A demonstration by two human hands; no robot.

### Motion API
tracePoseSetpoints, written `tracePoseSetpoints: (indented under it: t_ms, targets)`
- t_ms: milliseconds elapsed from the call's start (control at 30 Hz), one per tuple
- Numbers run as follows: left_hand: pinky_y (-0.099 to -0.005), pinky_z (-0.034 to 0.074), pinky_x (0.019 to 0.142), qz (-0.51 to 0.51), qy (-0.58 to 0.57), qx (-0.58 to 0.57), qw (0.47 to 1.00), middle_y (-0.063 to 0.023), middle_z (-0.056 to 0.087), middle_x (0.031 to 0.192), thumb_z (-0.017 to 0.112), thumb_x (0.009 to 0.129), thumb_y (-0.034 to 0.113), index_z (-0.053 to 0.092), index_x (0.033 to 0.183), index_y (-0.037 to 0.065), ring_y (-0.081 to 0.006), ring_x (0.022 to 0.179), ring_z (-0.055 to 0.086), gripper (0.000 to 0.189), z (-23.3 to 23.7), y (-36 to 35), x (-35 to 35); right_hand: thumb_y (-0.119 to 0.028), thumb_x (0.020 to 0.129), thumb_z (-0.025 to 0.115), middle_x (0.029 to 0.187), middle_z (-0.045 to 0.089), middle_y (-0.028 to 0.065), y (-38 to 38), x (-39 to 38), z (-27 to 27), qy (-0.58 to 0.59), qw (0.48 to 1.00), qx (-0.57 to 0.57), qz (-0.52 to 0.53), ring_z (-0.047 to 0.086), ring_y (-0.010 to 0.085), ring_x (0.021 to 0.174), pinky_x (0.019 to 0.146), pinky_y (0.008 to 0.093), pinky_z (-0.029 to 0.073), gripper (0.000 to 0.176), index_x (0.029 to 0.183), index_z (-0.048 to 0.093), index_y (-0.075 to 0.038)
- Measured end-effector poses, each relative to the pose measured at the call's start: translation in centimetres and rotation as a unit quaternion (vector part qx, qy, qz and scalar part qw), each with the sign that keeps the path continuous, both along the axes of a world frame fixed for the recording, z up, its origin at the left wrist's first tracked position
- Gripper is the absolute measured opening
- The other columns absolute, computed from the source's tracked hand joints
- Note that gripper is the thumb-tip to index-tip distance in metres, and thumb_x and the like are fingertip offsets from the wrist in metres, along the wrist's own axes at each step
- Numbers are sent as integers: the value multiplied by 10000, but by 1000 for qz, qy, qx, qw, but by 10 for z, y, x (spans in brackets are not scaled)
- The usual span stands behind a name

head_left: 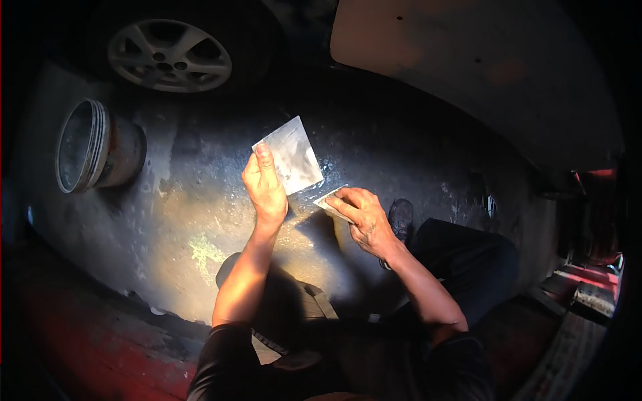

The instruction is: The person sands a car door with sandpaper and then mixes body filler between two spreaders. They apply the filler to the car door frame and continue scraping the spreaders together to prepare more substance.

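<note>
My left hand (267,187) grips a thin square plate (295,157) by its left corner, thumb on top and fingers underneath. Pale grey smears cover the plate's face, which is tilted up toward me. Just right of the plate's lower corner, my right hand (366,217) pinches a small flat spreader (332,203), with the fingers lying across its top. A narrow gap separates the spreader from the plate. My right fingers hide part of the spreader.
A car wheel (169,56) stands at the upper left, with a dull body panel (455,47) at the upper right. A stained bucket (100,147) is on the left of the wet-looking floor (194,207). My shoe (401,217) is beside my right hand.
</note>
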State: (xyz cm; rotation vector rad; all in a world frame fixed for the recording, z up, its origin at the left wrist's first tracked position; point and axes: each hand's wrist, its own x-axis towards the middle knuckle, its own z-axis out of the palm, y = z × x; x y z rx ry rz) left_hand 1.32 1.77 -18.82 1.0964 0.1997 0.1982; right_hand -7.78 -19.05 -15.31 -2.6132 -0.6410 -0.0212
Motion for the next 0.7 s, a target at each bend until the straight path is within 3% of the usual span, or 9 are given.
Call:
tracePoseSetpoints:
  t_ms: [100, 167, 267, 367, 433, 500, 567, 633, 700]
  targets:
    - [-256, 526, 766, -61, 21, -59, 996, -40, 716, 964, 566, 1132, 402, 688, 1052, -7, -68, 852, 623, 434, -11, -1, 2, 139, 880, 613, 1262, 704, 156, 2, 12, 34, -19, 983, 171, -57, 671, 354, 1193, 986, 439, 561, 450, 1284, 732, -21]
    - [-318, 587, 912, -148, 96, -181, 967, -96, 750, 1123, 620, 1106, 350, 674, 1219, -2, -168, 1001, 728, 374, -17, -9, -2, 125, 802, 650, 1257, 698, 170, 10, 26, 57, -86, 977, 195, 19, 653, 396, 1225, 1045, 465, 541, 537, 1309, 727, -32]
    - [-387, 594, 945, -221, 160, -357, 893, -127, 743, 1191, 580, 1113, 245, 638, 1297, 12, -236, 1072, 736, 303, -24, -11, -9, 87, 597, 690, 1396, 599, 196, 26, 26, 73, -60, 988, 100, 98, 571, 457, 1327, 1121, 522, 497, 811, 1383, 706, -113]
    - [-388, 589, 966, -144, 158, -326, 921, -124, 737, 1204, 563, 1121, 249, 641, 1288, 16, -237, 1076, 734, 297, -6, -16, -18, 57, 739, 784, 1363, 597, 154, 19, 30, 46, -72, 992, 87, 51, 591, 429, 1271, 1065, 492, 543, 723, 1413, 677, -184]
    - [-385, 593, 967, -140, 156, -323, 923, -118, 739, 1192, 557, 1124, 264, 640, 1284, 17, -235, 1066, 735, 305, -12, -14, -17, 96, 748, 751, 1331, 606, 156, 13, 31, 40, -50, 994, 92, 19, 596, 417, 1271, 1065, 473, 541, 709, 1403, 672, -164]
    - [-370, 587, 983, -185, 92, -341, 917, -113, 727, 1231, 557, 1125, 296, 608, 1343, 22, -223, 1092, 726, 354, 7, -2, -18, 141, 757, 700, 1336, 617, 159, -7, 35, 24, -19, 999, -27, 35, 610, 404, 1258, 1053, 461, 548, 701, 1396, 669, -145]
    - [-339, 565, 1003, -181, 48, -357, 915, -86, 727, 1204, 565, 1123, 349, 624, 1322, 23, -195, 1078, 712, 386, 27, 10, -12, 177, 741, 631, 1353, 621, 176, -15, 14, 3, 39, 999, 34, -6, 621, 400, 1250, 1058, 450, 536, 718, 1396, 669, -114]
    - [-320, 609, 832, -118, 111, -374, 913, -60, 738, 1124, 580, 1113, 388, 648, 1259, 63, -178, 980, 725, 363, 24, 11, -3, 212, 724, 561, 1370, 625, 193, -8, 20, 1, 104, 991, 83, -16, 633, 395, 1242, 1064, 439, 524, 742, 1396, 669, -83]
    - [-235, 403, 400, -139, 160, -406, 889, 12, 558, 695, 554, 1104, 485, 651, 1099, 124, -106, 541, 543, 374, 15, 12, -1, 192, 720, 597, 1327, 650, 173, 6, 28, 27, -47, 988, 130, -63, 644, 414, 1205, 1043, 452, 544, 679, 1353, 674, -44]
